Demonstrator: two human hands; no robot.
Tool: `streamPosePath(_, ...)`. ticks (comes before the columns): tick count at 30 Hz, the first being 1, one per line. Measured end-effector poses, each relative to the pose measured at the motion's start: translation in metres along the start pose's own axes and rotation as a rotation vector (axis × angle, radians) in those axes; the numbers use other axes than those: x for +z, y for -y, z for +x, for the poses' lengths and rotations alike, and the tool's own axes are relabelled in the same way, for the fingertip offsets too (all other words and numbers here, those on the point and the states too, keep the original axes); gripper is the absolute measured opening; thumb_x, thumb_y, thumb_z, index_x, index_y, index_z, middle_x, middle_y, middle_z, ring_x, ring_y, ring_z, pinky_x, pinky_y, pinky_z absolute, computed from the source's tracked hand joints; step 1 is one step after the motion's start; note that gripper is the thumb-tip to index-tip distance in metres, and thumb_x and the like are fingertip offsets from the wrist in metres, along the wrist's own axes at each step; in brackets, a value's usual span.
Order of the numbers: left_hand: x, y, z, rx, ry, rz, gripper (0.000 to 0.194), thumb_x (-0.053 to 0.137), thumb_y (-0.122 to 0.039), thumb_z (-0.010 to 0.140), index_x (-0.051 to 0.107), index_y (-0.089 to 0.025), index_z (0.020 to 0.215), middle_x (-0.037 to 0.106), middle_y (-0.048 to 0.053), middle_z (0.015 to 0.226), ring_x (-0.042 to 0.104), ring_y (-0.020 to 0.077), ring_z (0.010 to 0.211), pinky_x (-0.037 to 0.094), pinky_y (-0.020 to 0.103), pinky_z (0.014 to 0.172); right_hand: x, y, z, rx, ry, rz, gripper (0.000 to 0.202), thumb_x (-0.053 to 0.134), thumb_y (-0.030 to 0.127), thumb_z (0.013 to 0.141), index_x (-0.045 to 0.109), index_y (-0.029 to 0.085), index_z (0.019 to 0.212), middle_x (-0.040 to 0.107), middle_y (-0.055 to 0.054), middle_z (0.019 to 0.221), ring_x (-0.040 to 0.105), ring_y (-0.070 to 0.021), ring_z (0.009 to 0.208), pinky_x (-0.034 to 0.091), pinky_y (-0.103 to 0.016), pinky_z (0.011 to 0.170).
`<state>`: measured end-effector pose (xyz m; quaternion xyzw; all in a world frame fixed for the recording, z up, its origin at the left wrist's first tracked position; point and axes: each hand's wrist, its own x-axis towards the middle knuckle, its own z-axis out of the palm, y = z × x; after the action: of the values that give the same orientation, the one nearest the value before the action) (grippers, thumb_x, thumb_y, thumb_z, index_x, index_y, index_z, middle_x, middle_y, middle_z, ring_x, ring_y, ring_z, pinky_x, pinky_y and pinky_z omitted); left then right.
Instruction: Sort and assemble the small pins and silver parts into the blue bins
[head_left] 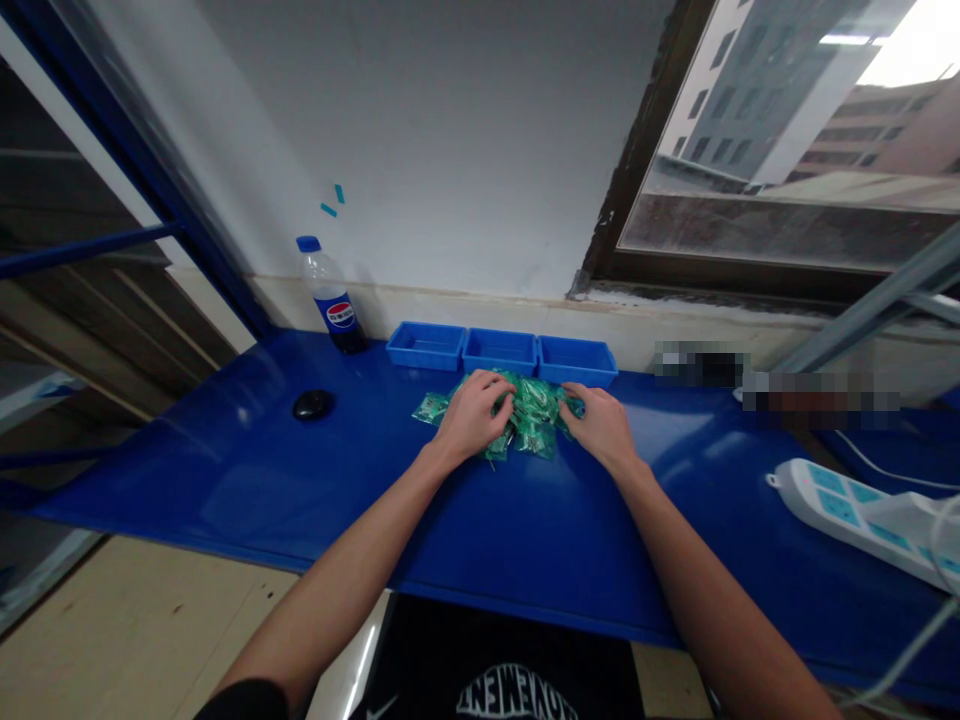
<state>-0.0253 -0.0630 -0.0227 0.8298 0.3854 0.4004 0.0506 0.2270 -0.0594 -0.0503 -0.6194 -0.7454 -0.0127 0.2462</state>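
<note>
"State of the hands?"

"On my remote feed, the left hand (472, 412) is half-curled over the green packets (534, 402) — I cannot tell whether it grips one. The right hand (600, 422) has thumb and forefinger bent close together at their right edge; hold likewise unconfirmed."

"Location of the packets?"

"I find them heaped on the blue table (360, 500), just in front of three blue trays (499, 367)."

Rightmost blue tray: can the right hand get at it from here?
Likely yes: the right hand, at the green packets, is just in front of the rightmost blue tray, whose open top looks unobstructed.
</note>
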Motion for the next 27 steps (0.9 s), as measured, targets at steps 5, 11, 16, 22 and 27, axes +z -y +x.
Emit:
streamPosePath(5, 0.001, 0.000, 0.000, -0.001, -0.005, 0.009, 0.017, 0.057, -0.019, 0.096, 0.072, -0.018, 0.103, 0.071, 0.010, 0.107, 0.064, 0.0241, 0.105, 0.055, 0.041, 0.095, 0.001, 0.003, 0.001, -0.026, 0.018, -0.085, 0.037, 0.057, 0.031, 0.099, 0.066, 0.023, 0.134, 0.080, -0.007, 0.109, 0.076, -0.0275, 0.095, 0.053, -0.035, 0.082)
streamPosePath(11, 0.000, 0.000, 0.001, -0.012, -0.015, 0.011, 0.019, 0.056, -0.018, 0.096, 0.072, -0.019, 0.108, 0.071, 0.010, 0.108, 0.063, 0.0245, 0.107, 0.055, 0.041, 0.095, -0.010, 0.009, -0.001, -0.047, -0.122, -0.220, 0.038, 0.051, 0.023, 0.098, 0.069, 0.024, 0.132, 0.081, -0.008, 0.093, 0.076, -0.0261, 0.077, 0.051, -0.034, 0.072)
streamPosePath(16, -0.003, -0.004, 0.002, -0.056, -0.041, -0.044, 0.024, 0.054, -0.023, 0.100, 0.070, -0.018, 0.116, 0.072, 0.010, 0.112, 0.063, 0.0250, 0.111, 0.052, 0.043, 0.101, -0.023, 0.020, -0.001, -0.050, -0.442, 0.144, 0.031, 0.056, 0.025, 0.094, 0.071, 0.020, 0.120, 0.078, -0.012, 0.108, 0.074, -0.0262, 0.093, 0.055, -0.040, 0.087)
streamPosePath(22, -0.001, -0.016, 0.007, -0.282, -0.070, -0.449, 0.039, 0.068, -0.041, 0.093, 0.066, -0.019, 0.126, 0.075, 0.007, 0.105, 0.069, 0.0199, 0.092, 0.056, 0.035, 0.084, -0.020, 0.043, 0.002, 0.086, -0.206, 1.037, 0.051, 0.074, 0.040, 0.084, 0.056, 0.025, 0.129, 0.075, -0.004, 0.092, 0.075, -0.0220, 0.084, 0.060, -0.036, 0.077)
streamPosePath(27, -0.005, -0.014, 0.008, -0.419, 0.108, -0.709, 0.035, 0.070, -0.051, 0.088, 0.069, -0.015, 0.086, 0.069, 0.003, 0.069, 0.065, 0.0151, 0.060, 0.049, 0.026, 0.059, -0.011, 0.055, 0.000, 0.190, -0.042, 1.254, 0.059, 0.081, 0.052, 0.078, 0.050, 0.029, 0.123, 0.075, -0.004, 0.096, 0.075, -0.0225, 0.088, 0.061, -0.038, 0.081)
